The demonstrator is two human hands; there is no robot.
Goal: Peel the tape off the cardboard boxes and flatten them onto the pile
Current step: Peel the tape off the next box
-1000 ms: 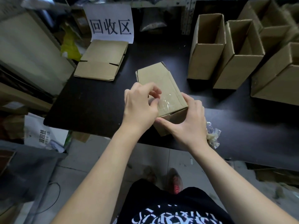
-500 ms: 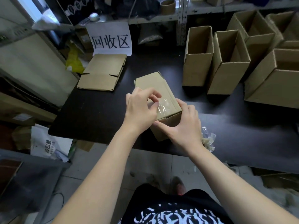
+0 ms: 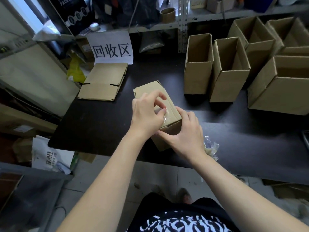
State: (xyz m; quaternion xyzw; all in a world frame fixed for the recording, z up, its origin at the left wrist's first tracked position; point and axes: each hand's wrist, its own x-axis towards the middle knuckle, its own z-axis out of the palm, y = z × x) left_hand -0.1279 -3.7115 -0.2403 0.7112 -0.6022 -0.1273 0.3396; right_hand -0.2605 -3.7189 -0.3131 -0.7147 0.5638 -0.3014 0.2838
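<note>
Brown corrugated cardboard forms the small oblong box (image 3: 167,104) lying on its side near the front edge of the black surface (image 3: 103,118), its long axis running from the person away toward the back and slightly left, the taped end nearest the person. A strip of clear glossy tape (image 3: 164,116) crosses that near end. The left hand (image 3: 147,116) has its grip closed on the tape, thumb and forefinger pinching the film just above the cardboard. The right hand (image 3: 185,138) clasps the near end of the box, thumb under its lower edge, fingers wrapped over the right side. Just right of that wrist lies one crumpled wad of clear peeled tape (image 3: 211,147). At the back left, a pile of flattened brown cardboard boxes (image 3: 103,82) lies below a white paper sign with black characters (image 3: 112,49). At the back right stand at least five open-topped brown cardboard boxes (image 3: 199,64); nothing shows inside those whose interiors are visible.
</note>
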